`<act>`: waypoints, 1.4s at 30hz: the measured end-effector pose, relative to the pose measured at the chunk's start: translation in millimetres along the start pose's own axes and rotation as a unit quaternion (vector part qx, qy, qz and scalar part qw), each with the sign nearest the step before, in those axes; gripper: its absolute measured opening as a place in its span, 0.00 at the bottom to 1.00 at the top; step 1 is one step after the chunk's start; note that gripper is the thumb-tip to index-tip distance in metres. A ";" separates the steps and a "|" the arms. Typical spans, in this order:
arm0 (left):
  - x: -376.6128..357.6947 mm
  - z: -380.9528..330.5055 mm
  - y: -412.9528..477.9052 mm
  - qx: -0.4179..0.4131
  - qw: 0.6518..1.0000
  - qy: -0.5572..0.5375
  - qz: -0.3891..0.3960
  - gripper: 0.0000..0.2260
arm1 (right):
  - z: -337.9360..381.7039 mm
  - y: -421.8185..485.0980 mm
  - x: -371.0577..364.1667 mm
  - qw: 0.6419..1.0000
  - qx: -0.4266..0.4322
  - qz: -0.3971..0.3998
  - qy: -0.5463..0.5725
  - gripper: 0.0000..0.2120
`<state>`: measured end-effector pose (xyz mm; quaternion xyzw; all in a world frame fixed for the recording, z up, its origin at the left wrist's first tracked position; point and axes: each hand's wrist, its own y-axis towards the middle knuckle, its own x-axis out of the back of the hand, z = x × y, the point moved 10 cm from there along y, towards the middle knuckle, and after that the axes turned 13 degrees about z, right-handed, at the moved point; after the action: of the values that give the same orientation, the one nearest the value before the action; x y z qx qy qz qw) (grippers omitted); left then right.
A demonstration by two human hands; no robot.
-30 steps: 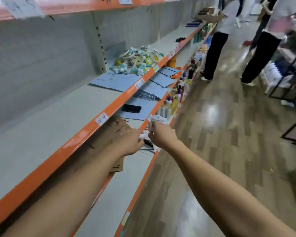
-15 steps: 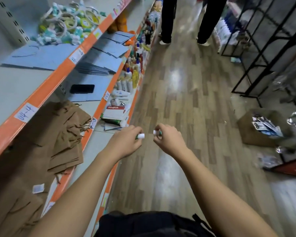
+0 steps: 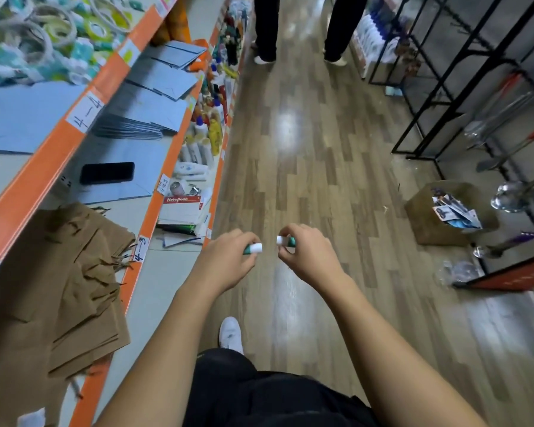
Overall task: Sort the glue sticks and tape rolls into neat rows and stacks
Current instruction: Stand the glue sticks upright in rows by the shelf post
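Observation:
Over the aisle floor my left hand [image 3: 228, 261] grips a green glue stick [image 3: 253, 248] with a white end pointing right. My right hand [image 3: 305, 252] grips a second green and white glue stick [image 3: 285, 241], its white end pointing left. The two white ends face each other a short gap apart. A jumbled pile of tape rolls and glue sticks [image 3: 53, 35] lies on the top shelf at the far left.
Orange-edged shelves [image 3: 84, 118] run along the left with blue sheets [image 3: 154, 97], a black phone [image 3: 107, 173], brown paper bags [image 3: 59, 272], notebooks [image 3: 182, 211] and bottles [image 3: 210, 124]. Two people's legs [image 3: 265, 29] stand up the aisle. Black racks [image 3: 463, 87] and a cardboard box [image 3: 444, 214] are at right.
My hands came away from the lower shelf edge to the aisle, each with a glue stick. The sticks, touching end to end half a second ago, now sit slightly apart.

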<state>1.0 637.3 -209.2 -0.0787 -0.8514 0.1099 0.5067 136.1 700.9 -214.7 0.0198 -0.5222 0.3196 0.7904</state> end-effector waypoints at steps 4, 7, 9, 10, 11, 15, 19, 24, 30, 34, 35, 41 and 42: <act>32.1 30.7 30.1 -0.003 1.000 0.004 0.013 0.08 | 20.1 39.8 6.9 1.000 -0.017 0.005 -0.007 0.08; 57.8 49.7 49.8 -0.012 1.000 0.007 0.012 0.08 | 33.8 67.8 13.8 1.000 -0.026 0.005 -0.008 0.08; 72.7 61.1 64.1 -0.017 1.000 0.007 0.009 0.08 | 37.8 84.4 21.3 0.999 -0.034 -0.008 0.003 0.08; 78.3 66.0 71.3 -0.018 1.000 0.005 0.008 0.08 | 38.8 91.8 24.8 0.999 -0.038 -0.015 0.008 0.08; 82.0 70.0 78.3 -0.019 1.000 0.004 0.010 0.08 | 39.4 98.8 27.4 0.999 -0.041 -0.019 0.011 0.08; 81.7 75.9 101.0 -0.034 0.999 -0.005 0.031 0.08 | 37.9 120.7 34.0 0.998 -0.050 -0.027 0.012 0.07; 83.4 85.1 130.2 -0.037 0.998 -0.012 0.038 0.07 | 32.0 147.7 44.0 0.998 -0.050 -0.032 0.017 0.08; 93.2 91.4 180.7 -0.030 0.998 -0.011 0.047 0.08 | 18.2 194.5 60.7 0.998 -0.047 -0.025 0.021 0.08; 117.2 85.6 267.0 -0.028 0.998 -0.004 0.057 0.09 | 1.2 279.1 103.0 1.000 -0.011 -0.009 0.022 0.10; 140.7 78.3 322.0 -0.019 0.999 0.006 0.039 0.09 | -6.7 335.9 141.3 1.000 0.021 0.002 0.007 0.11; 144.6 77.5 332.0 -0.015 0.999 0.005 0.036 0.09 | -9.1 345.9 148.8 1.000 0.026 0.001 0.006 0.11; 160.2 77.5 388.5 0.004 0.999 0.003 0.037 0.09 | -34.0 396.0 178.3 0.999 0.030 0.009 0.022 0.10; 162.6 78.0 397.9 0.006 0.999 0.002 0.039 0.09 | -38.5 404.0 180.8 0.999 0.029 0.012 0.025 0.10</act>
<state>-135.7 1052.2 -214.0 -0.1087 -0.8459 0.1346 0.5045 0.2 1123.7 -202.9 0.0282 -0.4932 0.3444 0.7983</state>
